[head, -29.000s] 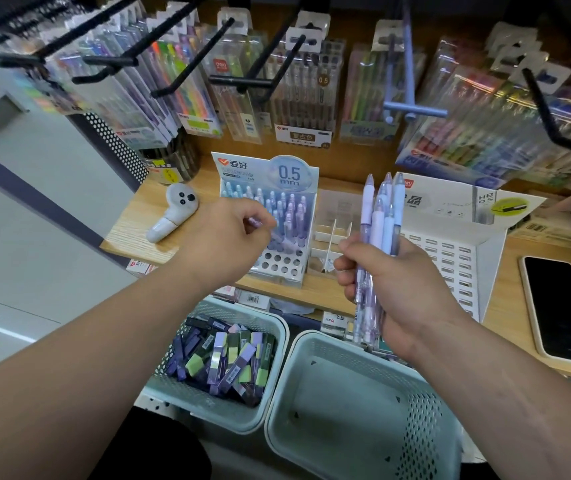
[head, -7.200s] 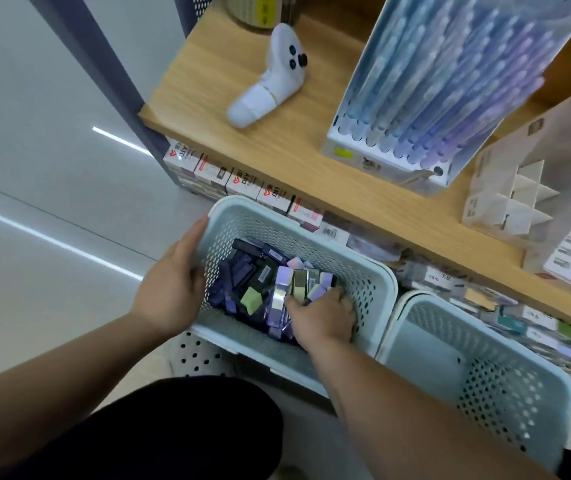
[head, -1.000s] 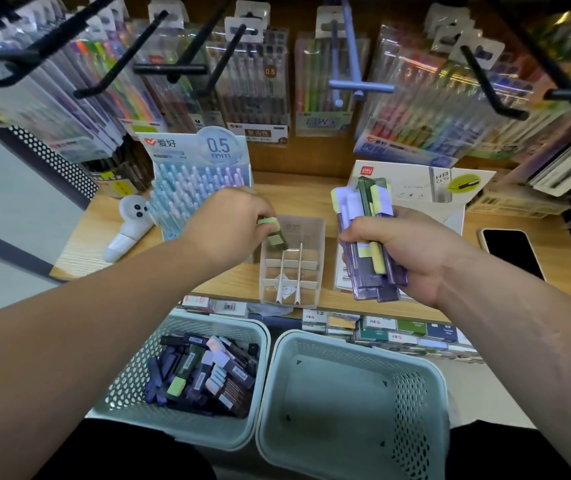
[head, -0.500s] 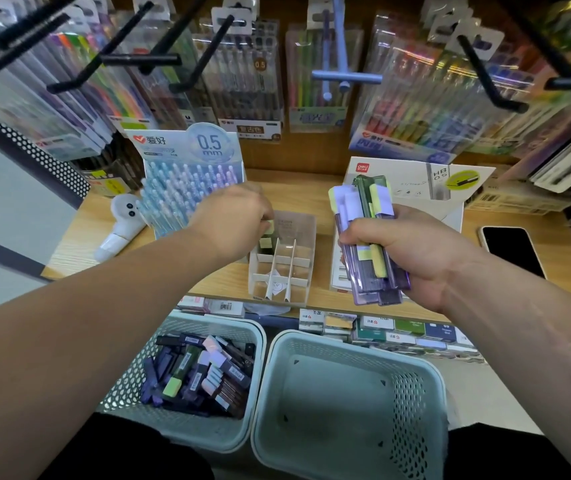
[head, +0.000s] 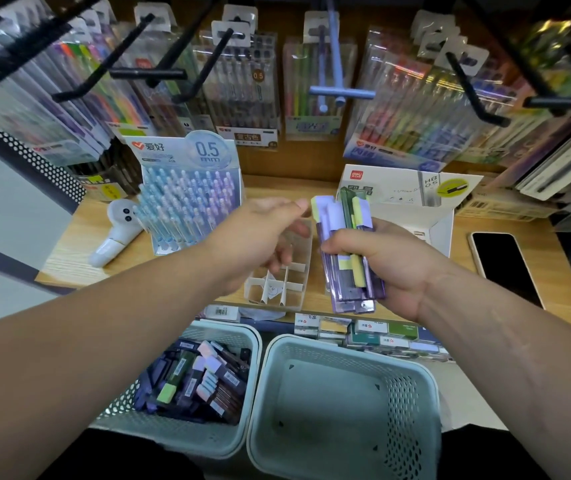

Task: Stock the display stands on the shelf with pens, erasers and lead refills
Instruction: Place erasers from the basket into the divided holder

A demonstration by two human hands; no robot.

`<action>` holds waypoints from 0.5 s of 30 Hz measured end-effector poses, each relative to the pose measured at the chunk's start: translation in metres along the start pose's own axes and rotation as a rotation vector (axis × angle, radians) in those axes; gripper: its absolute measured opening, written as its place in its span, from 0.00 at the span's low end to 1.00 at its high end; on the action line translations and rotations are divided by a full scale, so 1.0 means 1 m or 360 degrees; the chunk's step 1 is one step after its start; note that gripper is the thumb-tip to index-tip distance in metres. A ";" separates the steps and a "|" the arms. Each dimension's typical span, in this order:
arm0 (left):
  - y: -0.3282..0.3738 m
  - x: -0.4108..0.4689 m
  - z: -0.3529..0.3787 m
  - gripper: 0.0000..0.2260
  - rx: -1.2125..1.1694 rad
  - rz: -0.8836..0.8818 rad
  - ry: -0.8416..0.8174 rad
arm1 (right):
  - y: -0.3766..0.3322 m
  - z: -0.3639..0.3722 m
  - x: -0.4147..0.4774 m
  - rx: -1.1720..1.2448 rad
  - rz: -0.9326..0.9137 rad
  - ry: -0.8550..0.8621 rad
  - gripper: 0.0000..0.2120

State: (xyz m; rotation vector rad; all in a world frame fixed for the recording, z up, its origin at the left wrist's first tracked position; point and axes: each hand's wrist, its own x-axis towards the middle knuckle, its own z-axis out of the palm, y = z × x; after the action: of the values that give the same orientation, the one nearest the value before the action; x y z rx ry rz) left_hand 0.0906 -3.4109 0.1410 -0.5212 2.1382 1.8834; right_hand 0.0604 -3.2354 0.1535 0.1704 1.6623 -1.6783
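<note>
Since half a second ago our left hand [head: 270, 237] has lifted out of the clear stand [head: 277, 289] and swung to the right. It now hangs over the stand's back half with nothing in it, fingers loose and slightly spread. The thumb tip is just beside the top of the bundle of lead refills [head: 346, 216]; we cannot tell whether it touches.

Nearest us, below the clear stand and to its left, a pale green basket [head: 187, 434] holds a heap of loose refill cases [head: 201, 379] in purple, green and pink. A second basket [head: 412, 393] sits just beside it, below and to the right of the stand.

Just right of the clear stand our right hand [head: 391, 258] grips the bundle upright, fingers curled round its middle, with the pale caps rising above the fist. The stand's front compartments show white dividers; the back ones are hidden by the left hand.

Left of the stand is a pen stand [head: 190, 202] full of blue and lilac pens, and farther left a white controller [head: 114, 237] lies on the wooden shelf [head: 69, 251]. Behind and to the right of the stand is a white card stand [head: 408, 199] marked HB 0.5. Well to the right a dark phone [head: 505, 265] lies flat. Above and behind the stand hang packs of pens [head: 242, 88].
</note>
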 end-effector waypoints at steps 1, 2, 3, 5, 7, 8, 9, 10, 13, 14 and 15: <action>-0.001 -0.005 0.003 0.10 -0.0086 -0.0031 -0.0088 | 0.001 0.003 -0.001 -0.0017 0.0014 -0.0026 0.08; -0.003 -0.010 0.005 0.09 -0.0145 -0.0032 -0.0141 | 0.002 0.005 -0.002 -0.0027 0.0028 -0.0051 0.08; -0.003 -0.013 0.006 0.09 -0.0216 -0.0036 -0.0164 | 0.003 0.007 -0.002 -0.0027 0.0040 -0.0071 0.07; -0.004 -0.015 0.005 0.08 -0.0400 -0.0061 -0.0179 | 0.003 0.011 -0.004 0.0011 0.0055 -0.0120 0.06; -0.003 -0.017 0.002 0.04 -0.0499 -0.0050 -0.0226 | 0.003 0.012 -0.004 0.0105 0.0065 -0.0194 0.06; -0.003 -0.017 0.000 0.04 -0.0513 -0.0039 -0.0245 | 0.003 0.012 -0.004 0.0152 0.0071 -0.0231 0.07; -0.003 -0.017 -0.001 0.04 -0.0518 -0.0026 -0.0252 | 0.003 0.012 -0.004 0.0192 0.0076 -0.0272 0.08; -0.002 -0.017 -0.002 0.05 -0.0518 -0.0012 -0.0242 | 0.003 0.012 -0.004 0.0230 0.0077 -0.0316 0.10; -0.001 -0.016 -0.002 0.03 -0.0523 -0.0014 -0.0123 | 0.005 0.013 -0.004 0.0294 0.0079 -0.0391 0.12; -0.001 -0.015 -0.002 0.02 -0.0513 -0.0010 -0.0074 | 0.006 0.014 -0.004 0.0292 0.0083 -0.0391 0.11; -0.001 -0.015 -0.001 0.02 -0.0495 -0.0001 -0.0028 | 0.007 0.015 -0.003 0.0287 0.0090 -0.0384 0.10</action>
State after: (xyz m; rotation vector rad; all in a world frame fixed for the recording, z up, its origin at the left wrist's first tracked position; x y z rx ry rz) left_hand 0.1041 -3.4106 0.1466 -0.5618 1.8410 2.2247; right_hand 0.0730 -3.2470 0.1516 0.0963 1.3184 -1.7311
